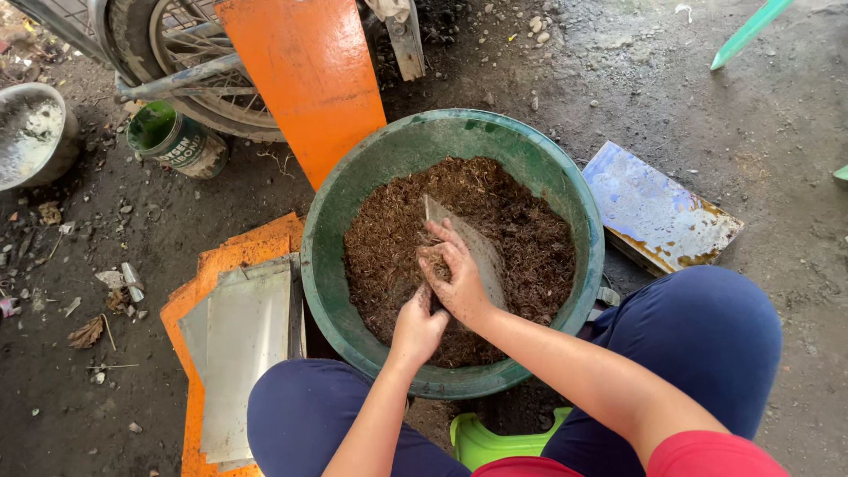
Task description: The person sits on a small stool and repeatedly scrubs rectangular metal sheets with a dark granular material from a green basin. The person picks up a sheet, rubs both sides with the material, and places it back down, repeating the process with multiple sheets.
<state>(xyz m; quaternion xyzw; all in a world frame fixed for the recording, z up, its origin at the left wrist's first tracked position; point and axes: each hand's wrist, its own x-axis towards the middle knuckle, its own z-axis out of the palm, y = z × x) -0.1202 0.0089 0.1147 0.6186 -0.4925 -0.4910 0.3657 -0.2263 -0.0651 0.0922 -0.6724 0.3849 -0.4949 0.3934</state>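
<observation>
A large green basin sits on the ground between my knees, filled with brown fibrous material. A flat grey metal sheet stands tilted in the fibres. My right hand rests on the sheet's near part with brown fibres under its fingers. My left hand is just below it, fingers curled down into the fibres beside the sheet's lower edge; what they hold is hidden.
Flat metal sheets lie on an orange board at left. An orange panel leans against a wheel. A green can, a grey bowl, a blue-white tile and a green stool surround me.
</observation>
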